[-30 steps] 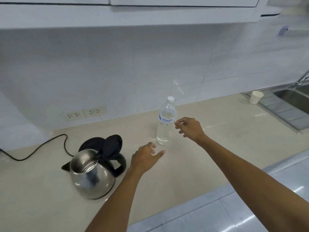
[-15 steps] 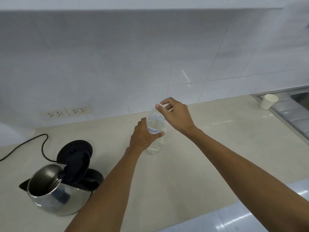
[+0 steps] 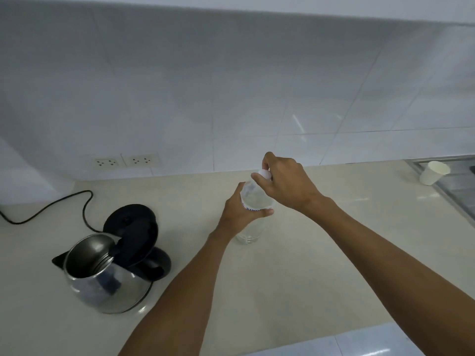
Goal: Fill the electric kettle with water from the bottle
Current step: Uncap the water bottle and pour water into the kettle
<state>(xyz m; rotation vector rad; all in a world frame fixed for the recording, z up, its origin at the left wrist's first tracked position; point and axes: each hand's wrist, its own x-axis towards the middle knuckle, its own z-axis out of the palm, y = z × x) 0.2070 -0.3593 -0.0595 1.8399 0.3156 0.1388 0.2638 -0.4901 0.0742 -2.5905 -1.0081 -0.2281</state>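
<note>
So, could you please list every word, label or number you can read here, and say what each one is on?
"SING": blue letters on the water bottle's label, the rest covered by the left hand.
Kettle, paper cup and wall sockets: no readable text.

A kitchen: a beige countertop [image 3: 334,253] runs along a white tiled wall [image 3: 231,98], with twin wall sockets [image 3: 126,161] just above it, a steel electric kettle [image 3: 108,273] standing lid-open, and a metal sink edge [image 3: 452,186] beside a paper cup [image 3: 434,172].
</note>
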